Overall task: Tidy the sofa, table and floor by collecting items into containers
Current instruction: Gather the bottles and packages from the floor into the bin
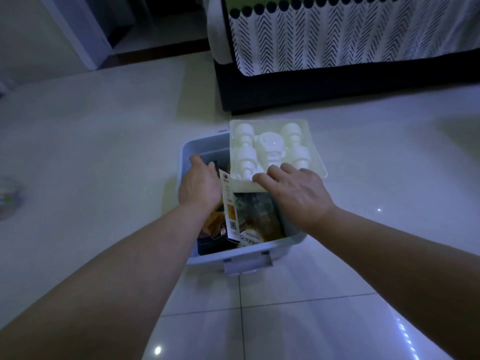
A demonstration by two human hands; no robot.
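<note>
On the tiled floor (104, 152), mid-frame, the right hand (293, 190) lays flat, close-set fingers on a tray (270, 146), seemingly seating it in the crowded bin (233, 255), while the left hand (200, 181), fingers hidden, reaches inside.

Room's pretty dim, kind of bluish. The floor (104, 126) is big glossy white tiles with thin dark grout lines (298, 302), and a few bright light spots (157, 350) bounce off it. Top right is a dark-based sofa (337, 84) with a white chevron throw (337, 35) hanging over its front. There's a white door frame (75, 32) top left, dark beyond it.
</note>
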